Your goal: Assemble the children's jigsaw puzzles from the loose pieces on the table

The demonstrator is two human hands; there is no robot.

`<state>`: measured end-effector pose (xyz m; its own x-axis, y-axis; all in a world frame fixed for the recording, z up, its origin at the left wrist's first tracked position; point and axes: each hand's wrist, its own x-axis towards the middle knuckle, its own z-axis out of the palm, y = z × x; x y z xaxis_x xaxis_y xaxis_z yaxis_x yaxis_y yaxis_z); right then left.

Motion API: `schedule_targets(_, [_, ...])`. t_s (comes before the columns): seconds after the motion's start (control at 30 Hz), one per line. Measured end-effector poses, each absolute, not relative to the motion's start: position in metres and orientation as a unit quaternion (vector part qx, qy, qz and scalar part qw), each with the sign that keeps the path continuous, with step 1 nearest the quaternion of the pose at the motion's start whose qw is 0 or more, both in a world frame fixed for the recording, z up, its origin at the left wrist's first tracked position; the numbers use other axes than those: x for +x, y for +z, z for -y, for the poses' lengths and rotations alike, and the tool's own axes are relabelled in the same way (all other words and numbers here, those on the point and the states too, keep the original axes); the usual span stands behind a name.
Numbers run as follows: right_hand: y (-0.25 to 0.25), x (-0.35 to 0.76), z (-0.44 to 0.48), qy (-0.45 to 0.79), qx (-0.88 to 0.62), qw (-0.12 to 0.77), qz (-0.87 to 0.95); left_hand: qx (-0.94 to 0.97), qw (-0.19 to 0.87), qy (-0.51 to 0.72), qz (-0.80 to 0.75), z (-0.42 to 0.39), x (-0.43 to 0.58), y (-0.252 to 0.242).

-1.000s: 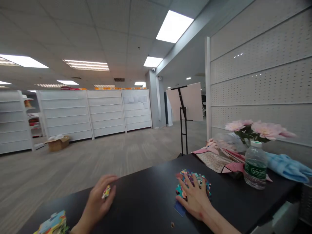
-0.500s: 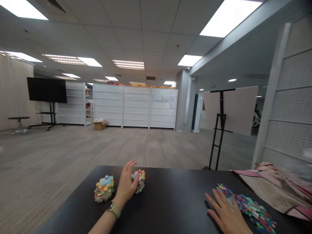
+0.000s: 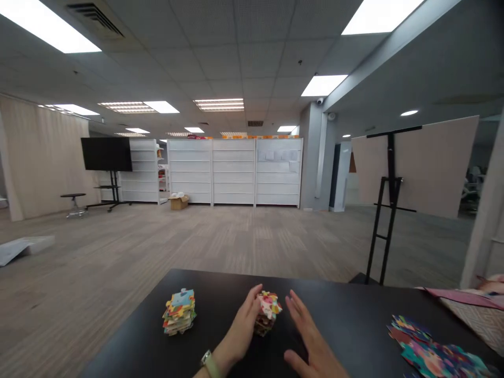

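My left hand (image 3: pixel 241 326), with a watch on a light green strap at its wrist, lies along the left side of a small stack of puzzle pieces (image 3: pixel 269 308). Its fingers are stretched out, and its thumb is not clearly seen. To the right of that stack, my right hand (image 3: pixel 313 338) is open, its thumb spread and its fingers apart from the pieces. A second, taller stack of puzzle pieces (image 3: pixel 179 314) in yellow and blue stands on the left. Darker, multicoloured puzzle pieces (image 3: pixel 435 353) lie spread at the right.
The black table (image 3: pixel 220 283) carries everything. A pink and beige cloth item (image 3: pixel 468 310) lies at its right edge. Beyond are a black easel-like stand (image 3: pixel 380 236), white shelving (image 3: pixel 234 173), a cardboard box (image 3: pixel 179 203) and a screen on a stand (image 3: pixel 106 154).
My right hand has left the loose pieces and come over beside the smaller stack. My left hand stays at that stack, fingers now along its left side. The view has turned left.
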<state>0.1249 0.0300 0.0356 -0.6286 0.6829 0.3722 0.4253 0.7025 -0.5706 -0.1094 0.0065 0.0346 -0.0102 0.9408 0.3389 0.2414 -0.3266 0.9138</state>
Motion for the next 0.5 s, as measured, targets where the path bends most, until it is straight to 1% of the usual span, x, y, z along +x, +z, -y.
schedule_targets(0.07, [0.037, 0.125, -0.028, 0.199, -0.306, 0.258, 0.895, 0.678, 0.353, 0.466, -0.445, 0.001, -0.097, 0.035])
schedule_targets(0.17, [0.043, 0.135, -0.03, 0.198, -0.337, 0.251, 0.885, 0.77, 0.294, 0.377, -0.423, 0.008, -0.092, 0.044])
schedule_targets(0.23, [0.05, 0.144, -0.034, 0.208, -0.359, 0.282, 0.865, 0.783, 0.256, 0.376, -0.423, 0.01, -0.095, 0.051])
schedule_targets(0.33, [0.056, 0.152, -0.036, 0.213, -0.389, 0.319, 0.838, 0.774, 0.252, 0.401, -0.421, 0.009, -0.102, 0.053])
schedule_targets(0.37, [0.056, 0.152, -0.035, 0.221, -0.392, 0.31, 0.837, 0.773, 0.252, 0.402, -0.42, 0.009, -0.103, 0.051])
schedule_targets(0.5, [0.056, 0.14, -0.027, 0.271, -0.369, 0.227, 0.86, 0.765, 0.254, 0.382, -0.452, 0.006, -0.099, 0.039])
